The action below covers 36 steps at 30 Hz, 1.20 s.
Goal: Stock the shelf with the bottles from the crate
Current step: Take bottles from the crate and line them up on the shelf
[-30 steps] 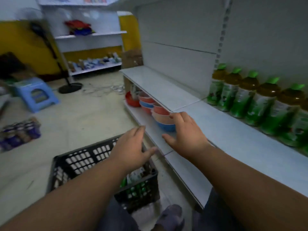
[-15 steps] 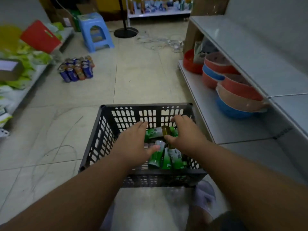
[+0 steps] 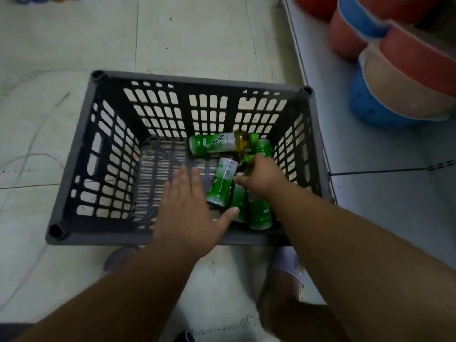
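Observation:
A dark slatted plastic crate (image 3: 81, 154) stands on the floor below me. Several green-labelled tea bottles lie in its right half. One bottle (image 3: 217, 144) lies crosswise at the back, another bottle (image 3: 222, 183) lies lengthwise in the middle. My right hand (image 3: 261, 178) is down in the crate with its fingers closed around the neck of a bottle lying at the right. My left hand (image 3: 187, 213) hovers flat, fingers spread, over the crate floor just left of the bottles, holding nothing. The shelf's lowest board (image 3: 370, 174) runs along the right of the crate.
Stacked plastic basins (image 3: 399, 77), red, blue and beige, sit on the low shelf board at the upper right. My slippered feet (image 3: 286, 267) stand just behind the crate. Tiled floor (image 3: 192, 35) stretches beyond and left of the crate.
My view has dropped from the shelf with its row of bottles down to the crate. Both hands have gone deeper into the crate, and my right hand has closed on a bottle neck.

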Tool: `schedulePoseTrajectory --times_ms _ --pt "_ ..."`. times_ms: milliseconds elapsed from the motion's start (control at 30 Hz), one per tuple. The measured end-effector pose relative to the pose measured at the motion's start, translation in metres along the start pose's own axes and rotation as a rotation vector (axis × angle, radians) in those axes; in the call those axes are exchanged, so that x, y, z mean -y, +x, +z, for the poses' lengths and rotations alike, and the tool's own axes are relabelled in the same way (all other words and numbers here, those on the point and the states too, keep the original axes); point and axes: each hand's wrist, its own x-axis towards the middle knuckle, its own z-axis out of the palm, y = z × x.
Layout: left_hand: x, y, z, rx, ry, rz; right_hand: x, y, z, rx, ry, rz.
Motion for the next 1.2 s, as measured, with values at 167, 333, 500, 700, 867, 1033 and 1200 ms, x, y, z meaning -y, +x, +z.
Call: schedulePoseTrajectory --times_ms 167,333,500,700,867,1033,1200 --pt "0.0 0.006 0.004 -0.015 -0.003 0.006 -0.012 0.025 0.022 -0.1 -0.084 0.17" --pt "0.0 0.007 0.008 -0.031 0.017 0.013 -0.031 0.046 0.041 -0.053 0.007 0.373" --pt "0.001 0.008 0.008 -0.018 0.008 0.012 -0.043 0.052 0.038 -0.026 0.103 0.359" --pt "0.001 0.011 0.007 0.014 0.014 0.013 -0.033 0.035 0.029 -0.027 0.198 0.109" --pt "0.0 0.011 0.004 0.059 0.021 0.009 -0.004 0.001 -0.003 -0.043 0.334 -0.028" --pt "0.002 -0.008 -0.017 0.082 -0.187 0.045 0.027 -0.06 -0.047 -0.171 0.356 -0.177" --pt "-0.009 -0.049 -0.076 -0.019 -0.53 0.124 0.056 -0.144 -0.094 -0.396 0.475 -0.287"
